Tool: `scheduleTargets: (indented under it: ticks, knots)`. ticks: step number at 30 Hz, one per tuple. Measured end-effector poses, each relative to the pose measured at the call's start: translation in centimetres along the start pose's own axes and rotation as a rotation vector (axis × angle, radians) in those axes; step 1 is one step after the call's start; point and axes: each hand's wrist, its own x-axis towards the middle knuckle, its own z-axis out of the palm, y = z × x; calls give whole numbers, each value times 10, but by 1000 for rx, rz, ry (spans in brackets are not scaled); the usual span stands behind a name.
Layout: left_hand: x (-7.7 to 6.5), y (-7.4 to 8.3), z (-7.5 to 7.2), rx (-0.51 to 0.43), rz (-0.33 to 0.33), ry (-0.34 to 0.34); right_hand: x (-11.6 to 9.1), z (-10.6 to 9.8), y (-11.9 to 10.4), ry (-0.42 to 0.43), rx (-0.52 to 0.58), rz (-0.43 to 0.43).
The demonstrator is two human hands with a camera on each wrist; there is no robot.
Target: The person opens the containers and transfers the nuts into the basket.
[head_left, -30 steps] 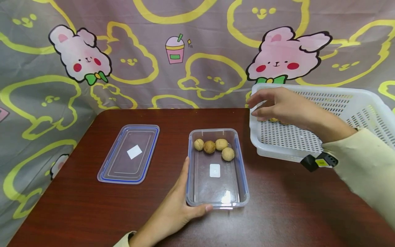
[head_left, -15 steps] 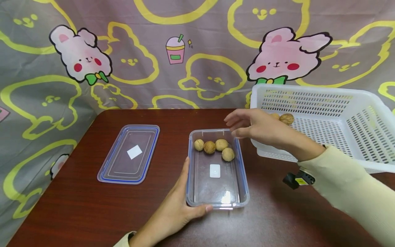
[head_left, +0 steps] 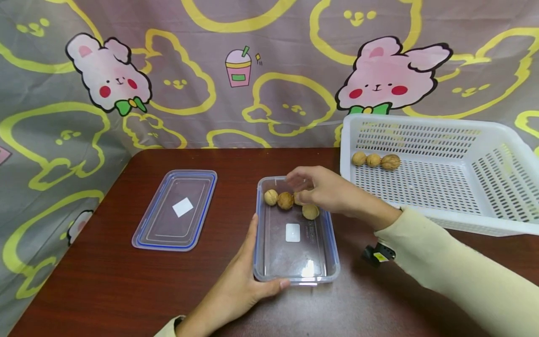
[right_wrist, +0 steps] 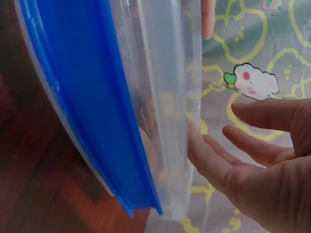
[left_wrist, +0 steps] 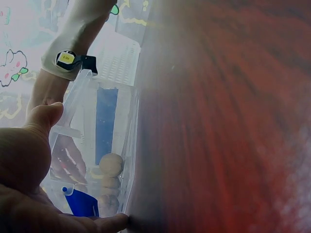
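Observation:
A clear plastic food container (head_left: 294, 257) with several walnuts (head_left: 286, 201) at its far end stands mid-table. My left hand (head_left: 237, 281) rests against its near left corner, the fingers straight along the left wall and the thumb across the front; the left wrist view shows the same left hand (left_wrist: 29, 160) spread around the wall. Over the container's far right rim is my right hand (head_left: 326, 189), partly covering a walnut. In the right wrist view the right hand (right_wrist: 262, 160) has its thumb and fingers apart, nothing visible between them, beside the container's wall (right_wrist: 165, 107).
A white slotted plastic basket (head_left: 417, 213) stands at the back right, with walnuts (head_left: 390, 162) in its left back corner. To the left lies a clear lid (head_left: 174, 220) with a blue seal and a white label. A printed curtain (head_left: 286, 56) hangs behind the table.
My right hand has moved left from the basket to above the container's far end, uncovering the walnuts in the basket. The left hand and the container have stayed in place.

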Motion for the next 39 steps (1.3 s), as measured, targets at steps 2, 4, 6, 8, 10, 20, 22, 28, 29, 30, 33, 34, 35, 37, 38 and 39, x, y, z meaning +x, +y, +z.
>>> scheduleTargets:
  ticks: [2, 4, 6, 8, 10, 20, 22, 28, 29, 30, 33, 34, 35, 37, 38, 39]
  knots:
    - [0, 0, 0, 1, 1, 1, 4, 5, 1, -1, 6, 1]
    - [0, 0, 0, 4, 1, 0, 7, 9, 1, -2, 13, 6]
    - [0, 0, 0, 6, 2, 0, 9, 12, 1, -4, 15, 8]
    - [0, 0, 0, 11, 0, 2, 10, 14, 1, -2, 15, 16]
    - [0, 0, 0, 16, -1, 3, 12, 16, 2, -3, 23, 22]
    - [-1, 0, 1, 15, -2, 6, 20, 23, 8, 3, 61, 49]
    - [-1, 0, 1, 12, -1, 5, 20, 24, 9, 12, 59, 54]
    - [0, 0, 0, 15, -1, 6, 21, 29, 12, 9, 58, 55]
    - [0, 0, 0, 17, -2, 6, 21, 30, 12, 5, 52, 49]
    - [0, 0, 0, 17, -2, 5, 21, 31, 13, 2, 46, 42]
    - [0, 0, 0, 13, -2, 2, 20, 34, 13, -2, 32, 33]
    - [0, 0, 0, 12, -1, 1, 20, 35, 12, 0, 26, 33]
    - [0, 0, 0, 11, 0, 1, 20, 36, 12, 1, 21, 33]
    - [0, 0, 0, 10, 1, -2, 20, 38, 13, -3, 22, 29]
    - [0, 0, 0, 12, 2, -2, 20, 39, 13, -5, 20, 23]
    - [0, 0, 0, 16, 1, -2, 20, 41, 14, -6, 17, 18]
